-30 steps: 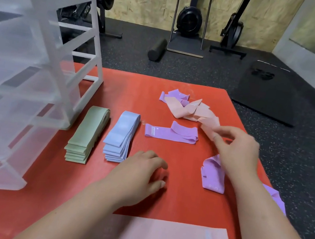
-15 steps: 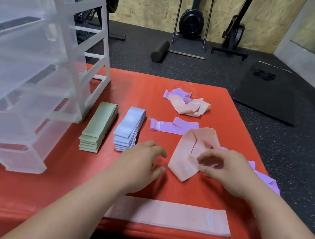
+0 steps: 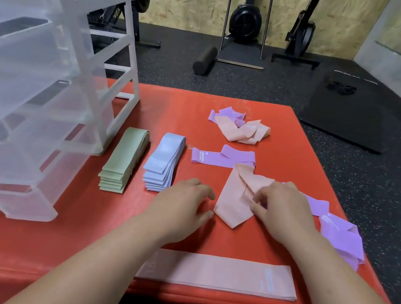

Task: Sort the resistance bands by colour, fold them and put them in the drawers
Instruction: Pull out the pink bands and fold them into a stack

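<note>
Red mat (image 3: 291, 130) on the gym floor (image 3: 258, 89): at its centre the right grip (image 3: 282, 212) pinches a loosely folded pink band (image 3: 232, 203), while the left grip (image 3: 182, 202) rests relaxed on the mat just beside it, holding nothing.

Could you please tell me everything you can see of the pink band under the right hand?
The pink band is a wide salmon-pink loop of matte, woven-looking fabric. It lies unsorted on the red mat, running away from the person, and its far part is folded over into a diagonal flap. The right hand pinches its right edge. The thumb of the left hand is close to its left edge, but contact is unclear. Its far corner meets a purple band.
</note>
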Demonstrator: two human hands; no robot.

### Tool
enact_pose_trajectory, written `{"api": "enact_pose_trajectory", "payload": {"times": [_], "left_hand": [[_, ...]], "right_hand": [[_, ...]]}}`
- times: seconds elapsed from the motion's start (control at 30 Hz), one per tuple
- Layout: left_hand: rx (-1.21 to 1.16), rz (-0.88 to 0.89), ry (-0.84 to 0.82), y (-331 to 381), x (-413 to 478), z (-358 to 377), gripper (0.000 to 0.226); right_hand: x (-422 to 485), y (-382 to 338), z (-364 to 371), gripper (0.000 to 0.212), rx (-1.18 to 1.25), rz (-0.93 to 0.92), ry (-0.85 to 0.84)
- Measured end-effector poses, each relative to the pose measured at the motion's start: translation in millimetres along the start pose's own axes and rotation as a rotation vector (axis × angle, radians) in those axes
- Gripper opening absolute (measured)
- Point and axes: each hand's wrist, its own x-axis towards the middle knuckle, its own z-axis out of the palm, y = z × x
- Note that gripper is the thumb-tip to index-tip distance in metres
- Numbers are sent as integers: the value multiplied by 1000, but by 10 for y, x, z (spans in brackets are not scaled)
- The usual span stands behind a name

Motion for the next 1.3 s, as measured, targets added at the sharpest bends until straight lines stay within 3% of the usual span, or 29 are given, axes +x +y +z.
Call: {"api": "enact_pose_trajectory", "payload": {"times": [0.07,0.17,0.27,0.37,0.47,0.63,0.77,0.83,0.93,1.03,1.2,1.3], "left_hand": [[-31,-6,17,-25,25,4,34],[-136,-13,113,-47,65,-17,32],[-286,-41,265,-13,112,-66,31],[-451,-74,359,49,141,-123,33],[-585,-65,311,109,126,-182,36],[-659,-63,252,100,121,-213,5],[-829,-103,295,84,116,-253,6],[-909,-117,318,88,101,-285,5],[-956,-118,316,84,80,-328,6],[-985,-106,267,75,69,-389,19],[-928,-93,259,52,40,-427,18],[-942,-130,373,47,43,-479,15]], "right_hand": [[55,-28,-67,16,125,-1,55],[111,-102,-315,2,599,-48,195],[107,-202,-514,14,1030,-92,177],[71,-229,-443,17,962,-85,69],[17,-286,-392,20,993,-108,-21],[-39,-411,-427,21,1073,-195,-79],[-60,-391,-291,33,1099,-143,-162],[-65,-404,-225,28,1041,-164,-183],[-47,-431,-215,11,1064,-158,-123],[-25,-450,-274,7,1013,-196,-107],[-67,-508,-285,9,998,-201,-163],[-67,-480,-280,29,958,-183,-233]]}}
